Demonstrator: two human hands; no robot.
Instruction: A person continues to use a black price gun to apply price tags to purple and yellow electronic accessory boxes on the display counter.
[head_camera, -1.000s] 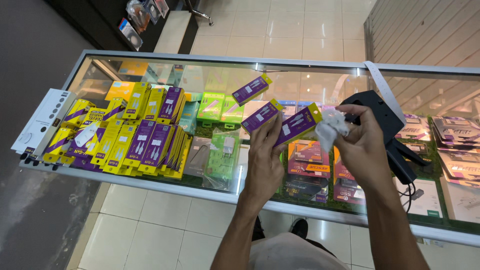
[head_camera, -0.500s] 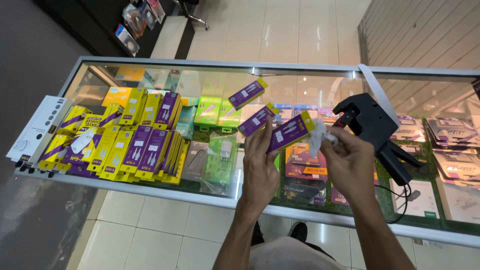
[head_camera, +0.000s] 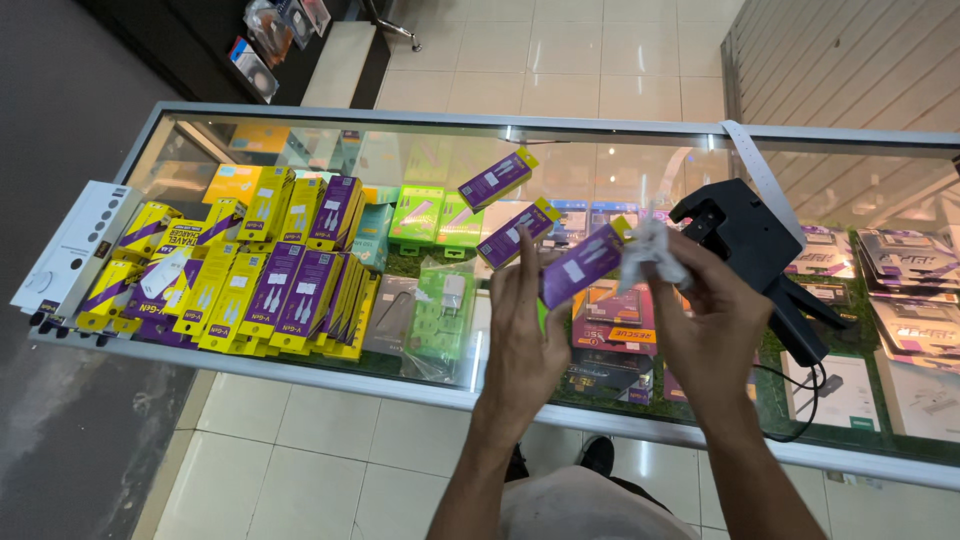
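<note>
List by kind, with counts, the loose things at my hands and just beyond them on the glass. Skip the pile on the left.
Purple-and-yellow boxes: 3
Black label gun: 1
White crumpled scrap: 1
Total: 5

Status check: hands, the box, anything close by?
Left hand holds purple-and-yellow box above glass counter. Right hand pinches crumpled white scrap at its end. Black label gun lies just behind.
</note>
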